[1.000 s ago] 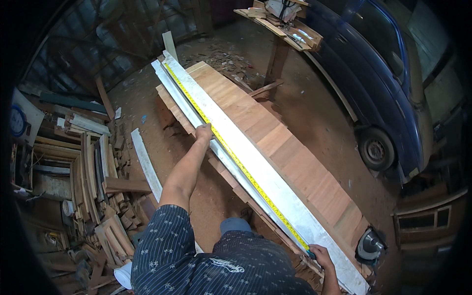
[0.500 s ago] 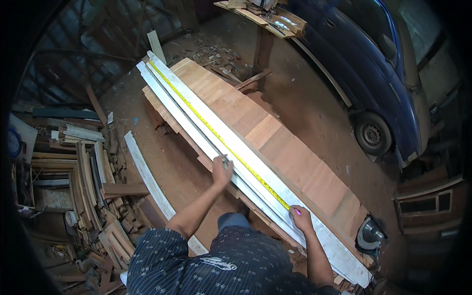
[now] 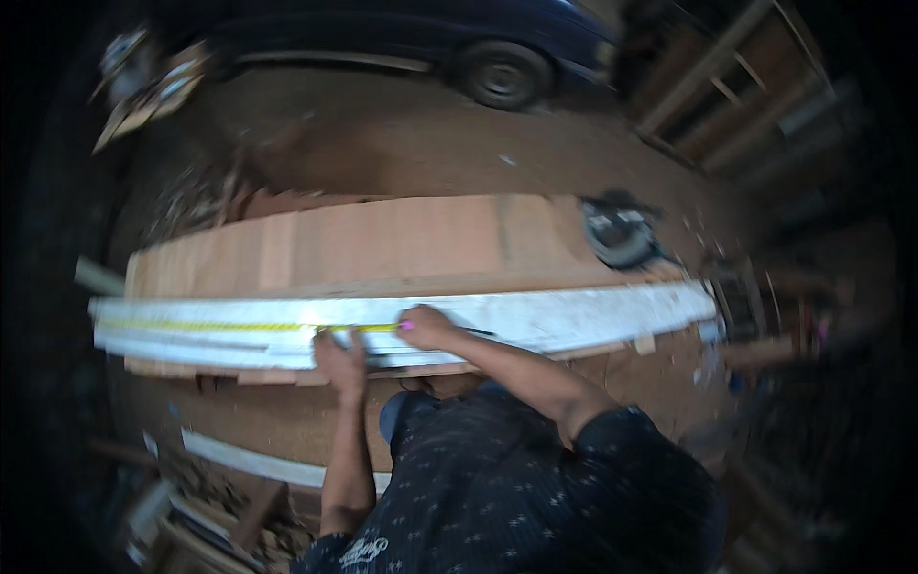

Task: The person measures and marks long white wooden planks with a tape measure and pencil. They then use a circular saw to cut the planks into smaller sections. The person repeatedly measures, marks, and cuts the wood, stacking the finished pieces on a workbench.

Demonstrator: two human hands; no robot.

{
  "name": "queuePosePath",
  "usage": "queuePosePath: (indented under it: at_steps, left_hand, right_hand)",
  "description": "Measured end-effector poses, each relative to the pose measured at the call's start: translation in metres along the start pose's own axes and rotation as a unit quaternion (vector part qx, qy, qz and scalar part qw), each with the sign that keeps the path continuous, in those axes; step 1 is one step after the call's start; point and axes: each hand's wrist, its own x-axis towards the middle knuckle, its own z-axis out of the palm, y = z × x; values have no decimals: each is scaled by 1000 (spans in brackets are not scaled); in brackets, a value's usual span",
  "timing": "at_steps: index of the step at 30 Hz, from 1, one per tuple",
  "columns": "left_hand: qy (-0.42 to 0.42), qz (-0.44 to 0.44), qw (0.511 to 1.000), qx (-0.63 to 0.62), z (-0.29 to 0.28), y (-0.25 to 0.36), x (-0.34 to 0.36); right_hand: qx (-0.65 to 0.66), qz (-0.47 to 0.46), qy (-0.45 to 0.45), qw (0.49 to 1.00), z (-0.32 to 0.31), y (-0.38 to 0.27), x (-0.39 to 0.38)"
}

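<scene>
Motion blurs the picture. A long white-painted board lies lengthwise on a panel of joined wooden planks, with narrower white strips along its near side. Stretched along the board's left half is a yellow tape measure. My right hand is closed around the pink end of the tape near the board's middle. Just left of it, my left hand rests on the white strips, thumb and fingers apart beside the tape. A thin dark stick-like thing shows right of my right hand; its kind is unclear.
A circular saw sits on the panel's far right end. Beyond stands a dark blue car. A curved white strip lies on the floor near left, by scrap wood. Wooden frames lean at the far right.
My view has turned, so the board now runs across it. My left hand has come close to my right hand along the tape. The small grey thing it had no longer shows there.
</scene>
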Motion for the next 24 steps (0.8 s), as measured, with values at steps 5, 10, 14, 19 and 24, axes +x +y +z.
queuePosePath:
  at_steps: [5,10,14,19,24]
  left_hand:
    - [-22,15,999,33,26,-8,2]
    - [-110,-15,994,3,14,-50,13]
    - [-130,-24,991,3,38,-65,27]
    - [-179,-12,984,6,40,-57,48]
    - [-245,-90,965,-22,41,-33,49]
  right_hand:
    - [22,8,14,1000,-33,34,-39]
    - [-11,58,26,998,-106,138,-137]
    - [-45,120,60,990,-188,289,-254]
    - [-62,147,183,970,-266,456,-403]
    - [-121,267,165,942,-326,504,-485]
